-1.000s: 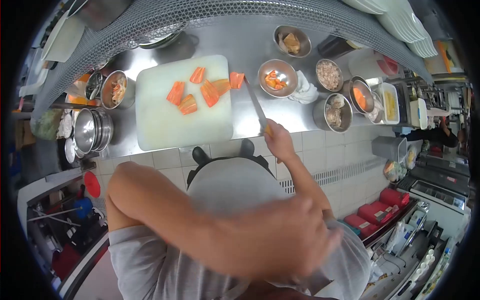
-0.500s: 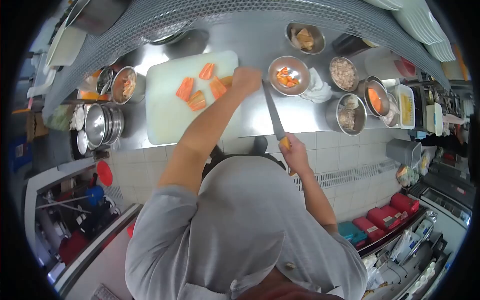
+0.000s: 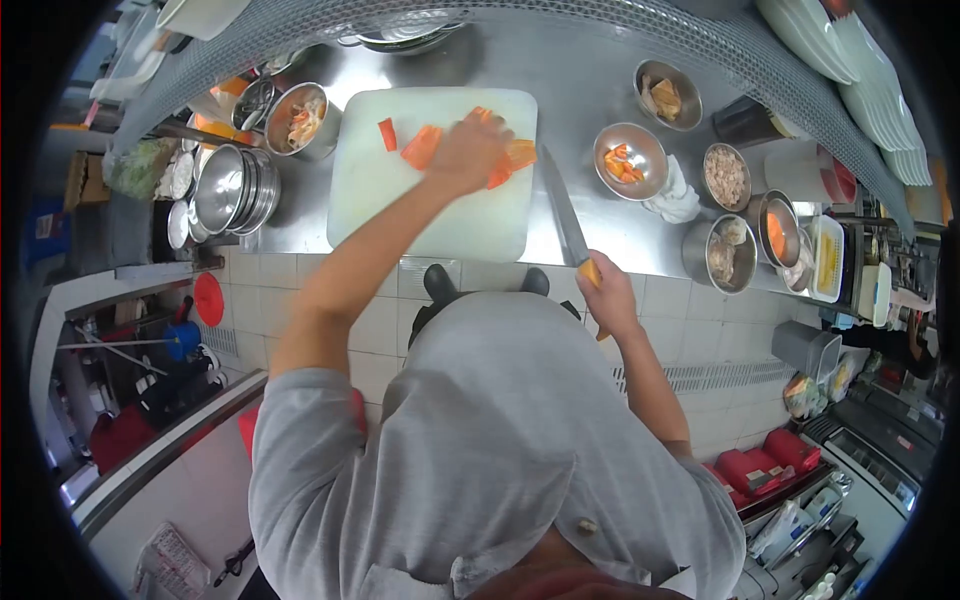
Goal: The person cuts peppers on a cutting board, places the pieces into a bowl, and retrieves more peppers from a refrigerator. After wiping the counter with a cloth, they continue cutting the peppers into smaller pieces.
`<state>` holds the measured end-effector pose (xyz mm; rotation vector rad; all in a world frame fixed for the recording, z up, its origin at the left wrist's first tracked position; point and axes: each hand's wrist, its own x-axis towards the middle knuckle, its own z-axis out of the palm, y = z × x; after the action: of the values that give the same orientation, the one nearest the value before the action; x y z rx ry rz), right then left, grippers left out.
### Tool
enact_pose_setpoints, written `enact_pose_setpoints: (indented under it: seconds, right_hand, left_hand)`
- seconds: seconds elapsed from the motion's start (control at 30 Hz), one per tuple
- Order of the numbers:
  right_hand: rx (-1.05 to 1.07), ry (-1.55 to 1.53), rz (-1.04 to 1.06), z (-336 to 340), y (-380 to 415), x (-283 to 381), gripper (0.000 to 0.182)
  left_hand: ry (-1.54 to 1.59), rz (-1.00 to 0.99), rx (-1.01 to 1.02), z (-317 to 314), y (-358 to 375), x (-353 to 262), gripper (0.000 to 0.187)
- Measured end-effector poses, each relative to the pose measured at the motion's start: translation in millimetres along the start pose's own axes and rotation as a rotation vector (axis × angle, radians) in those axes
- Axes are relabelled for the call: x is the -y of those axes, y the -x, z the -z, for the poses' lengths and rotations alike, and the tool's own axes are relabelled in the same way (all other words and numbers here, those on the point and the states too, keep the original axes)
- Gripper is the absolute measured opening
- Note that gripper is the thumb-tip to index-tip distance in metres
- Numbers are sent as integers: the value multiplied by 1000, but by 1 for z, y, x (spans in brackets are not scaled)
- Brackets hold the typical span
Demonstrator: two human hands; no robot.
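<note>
Orange-red pieces (image 3: 422,147) lie on a pale cutting board (image 3: 375,210). My left hand (image 3: 470,155) is over the right part of the board, on or just above several of these pieces; its fingers are smeared by motion. In my right hand (image 3: 609,294) is a long knife (image 3: 566,215) with a yellow-orange handle, its blade pointing forward beside the board's right edge. A steel bowl (image 3: 630,135) with small orange-red pieces stands right of the knife, next to a crumpled white cloth (image 3: 676,192).
Stacked steel bowls (image 3: 222,190) and a pot of mixed pieces (image 3: 303,150) stand left of the board. Several food-filled containers (image 3: 726,178) are at the right. A mesh shelf (image 3: 560,30) with stacked white plates (image 3: 880,90) crosses above the steel counter.
My left hand has moved from the board's right edge onto the pieces, which now lie differently. My right hand still holds the knife. The whole view has shifted.
</note>
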<state>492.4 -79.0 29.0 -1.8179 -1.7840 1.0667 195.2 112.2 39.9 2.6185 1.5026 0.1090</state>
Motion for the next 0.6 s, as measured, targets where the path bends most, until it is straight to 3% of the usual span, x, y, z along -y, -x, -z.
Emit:
enact_pose_setpoints:
  seconds: [0.07,0.17,0.3,0.4,0.43,0.53,0.6]
  right_hand:
    - [0,25,26,-3,-6,7,44]
    - [-13,64,79,-6,-8,12,45]
    - [-33,12,123,-9,-10,13,45]
    - [40,-8,182,-2,-4,15,46]
    - [77,-4,212,-2,-5,21,46]
    - [340,53,294,1,-13,53,47]
    - [410,139,396,-12,-24,61,45]
  left_hand:
    - [-113,-54,153,-22,-11,-8,26]
    - [-103,-5,61,-11,-10,5,18]
    - [245,160,-28,34,35,44,23]
    - [1190,380,18,56,89,63,23]
    - [1623,303,51,56,107,75,23]
    - [2079,59,-99,56,146,70,26]
    - [2097,76,-124,59,165,71,29]
